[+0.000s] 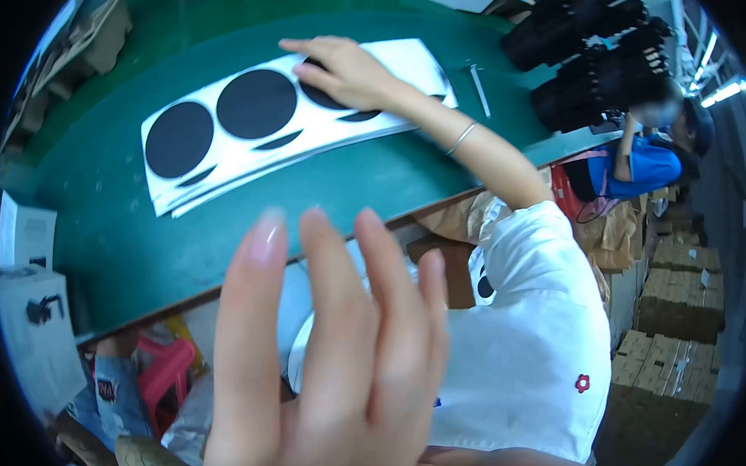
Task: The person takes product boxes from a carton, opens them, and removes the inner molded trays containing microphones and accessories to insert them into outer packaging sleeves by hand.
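Note:
My left hand (335, 348) is large and blurred in the foreground, close to the camera, its fingers apart and nothing between them. My right hand (343, 69), with a thin bracelet on the wrist, rests over the far part of a white sheet (200, 194) printed with black circles. Its fingers are spread and partly cover one black circle. Two other circles, at the left (180, 140) and in the middle (256, 105), show fully. More sheets lie under the top one, their edges slightly offset.
The sheets lie on a green table (114, 255). A white strip (480, 91) and black ribbed objects (596, 84) are at the upper right. White boxes (35, 335) stand at the left. Beyond the table are a pink stool (167, 374), stacked cartons (667, 362) and a person in blue (651, 166).

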`<state>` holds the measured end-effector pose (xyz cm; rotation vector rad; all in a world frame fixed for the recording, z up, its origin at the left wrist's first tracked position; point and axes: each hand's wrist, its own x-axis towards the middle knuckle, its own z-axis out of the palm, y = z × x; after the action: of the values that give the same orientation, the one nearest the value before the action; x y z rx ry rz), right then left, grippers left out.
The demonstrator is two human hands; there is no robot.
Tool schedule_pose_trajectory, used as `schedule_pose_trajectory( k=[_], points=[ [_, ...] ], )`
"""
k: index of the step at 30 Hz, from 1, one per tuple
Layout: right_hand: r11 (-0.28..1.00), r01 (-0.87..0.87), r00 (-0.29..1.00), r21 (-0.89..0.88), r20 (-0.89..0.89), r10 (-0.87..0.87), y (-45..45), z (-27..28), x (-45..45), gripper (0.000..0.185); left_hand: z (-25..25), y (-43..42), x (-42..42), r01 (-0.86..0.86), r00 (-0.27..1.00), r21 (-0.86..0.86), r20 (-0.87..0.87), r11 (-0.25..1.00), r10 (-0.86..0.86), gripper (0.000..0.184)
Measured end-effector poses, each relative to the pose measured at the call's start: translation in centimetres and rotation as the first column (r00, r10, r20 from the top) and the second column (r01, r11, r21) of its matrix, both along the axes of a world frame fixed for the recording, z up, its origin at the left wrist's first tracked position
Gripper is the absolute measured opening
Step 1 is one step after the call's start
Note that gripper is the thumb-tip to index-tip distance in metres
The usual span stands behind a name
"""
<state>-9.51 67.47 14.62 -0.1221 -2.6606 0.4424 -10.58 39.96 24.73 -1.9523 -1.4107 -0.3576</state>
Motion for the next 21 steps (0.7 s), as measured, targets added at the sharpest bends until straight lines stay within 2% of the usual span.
schedule_pose_trajectory(
  k=[3, 4, 6, 7, 10, 12, 13, 16, 19, 21],
  points=[
    [1.0, -0.029, 0.999, -0.007, 0.03, 0.029, 0.5, 0.1, 0.0, 0.042, 3.4, -2.6, -0.5, -0.062, 0.988, -0.027, -0.144, 0.998, 0.058, 0.03],
    [1.0, -0.027, 0.998, -0.005, 0.059, 0.027, 0.5, 0.2, 0.3, 0.042, 5.8, -3.6, -0.8, -0.1, 0.96, -0.025, -0.264, 0.995, 0.09, 0.03],
    [1.0, -0.01, 0.998, -0.007, 0.063, 0.01, 0.0, 0.5, 0.6, 0.042, 9.1, -5.2, -1.6, -0.213, 0.818, -0.128, -0.566, 0.969, 0.105, 0.023],
    [0.999, -0.018, 0.997, -0.029, 0.073, 0.02, 0.1, 0.4, 0.6, 0.041, 9.4, -5.4, -2.4, -0.138, 0.775, -0.094, -0.63, 0.986, 0.049, 0.024],
    [0.998, -0.064, 0.997, 0.017, 0.049, 0.063, 0.4, 0.4, 0.7, 0.041, 8.5, -7.5, -2.6, -0.143, 0.766, -0.022, -0.636, 0.99, 0.096, 0.027],
    [0.997, -0.067, 0.995, 0.022, 0.072, 0.066, 0.2, 0.8, 1.0, 0.041, 9.2, -9.1, -0.3, -0.312, 0.906, -0.323, -0.385, 0.894, 0.177, 0.025],
    [0.999, -0.048, 0.993, 0.004, 0.108, 0.048, -0.2, 1.4, 1.3, 0.04, 7.1, -9.0, -1.2, -0.225, 0.94, -0.277, -0.314, 0.934, 0.134, 0.029],
    [0.999, 0.029, 0.98, -0.035, 0.2, -0.022, -1.5, 2.6, 2.2, 0.038, 3.3, -10.0, -2.7, -0.346, 0.934, -0.473, -0.093, 0.81, 0.345, 0.034],
    [0.998, 0.034, 0.977, -0.052, 0.214, -0.022, -1.5, 2.4, 2.2, 0.039, 0.1, -10.5, -5.7, -0.397, 0.9, -0.587, -0.099, 0.705, 0.425, 0.039],
    [1.0, -0.01, 0.981, -0.023, 0.194, 0.014, -1.5, 2.0, 1.5, 0.04, -1.9, -10.4, -7.0, -0.378, 0.886, -0.6, -0.013, 0.705, 0.464, 0.044]
  ],
)
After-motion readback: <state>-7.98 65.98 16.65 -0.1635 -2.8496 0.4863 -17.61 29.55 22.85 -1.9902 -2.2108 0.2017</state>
